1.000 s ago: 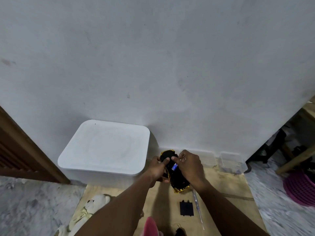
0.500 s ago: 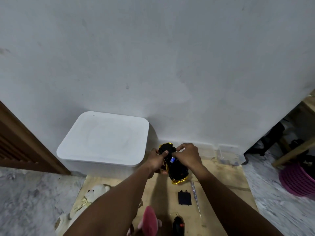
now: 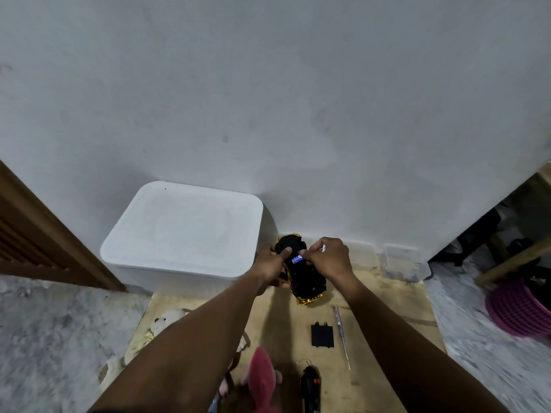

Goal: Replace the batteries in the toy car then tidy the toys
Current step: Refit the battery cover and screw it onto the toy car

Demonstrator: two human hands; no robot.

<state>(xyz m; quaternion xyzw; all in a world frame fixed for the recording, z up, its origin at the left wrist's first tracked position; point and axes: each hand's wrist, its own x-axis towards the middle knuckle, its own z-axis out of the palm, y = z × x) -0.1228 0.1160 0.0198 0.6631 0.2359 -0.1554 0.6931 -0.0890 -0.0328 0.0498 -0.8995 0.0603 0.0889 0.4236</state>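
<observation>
A gold toy car (image 3: pixel 307 283) is held upside down above the wooden board, its black underside facing me. My left hand (image 3: pixel 269 263) grips the car's far end from the left. My right hand (image 3: pixel 328 259) pinches a blue battery (image 3: pixel 297 259) at the car's open compartment. The black battery cover (image 3: pixel 322 335) lies loose on the board below, with a thin screwdriver (image 3: pixel 342 335) beside it on the right. A black remote control (image 3: pixel 310 389) lies at the bottom edge.
A white lidded storage box (image 3: pixel 185 231) stands against the wall at left. A white plush toy (image 3: pixel 167 318) and a pink plush toy (image 3: pixel 262 377) lie on the wooden board (image 3: pixel 387 317). Small clear containers (image 3: pixel 399 262) sit by the wall; a purple basket (image 3: pixel 518 308) sits at right.
The view has tilted down slightly, bringing the remote control into view. My hands keep hold of the car and my right fingers have shifted on the battery at the compartment.
</observation>
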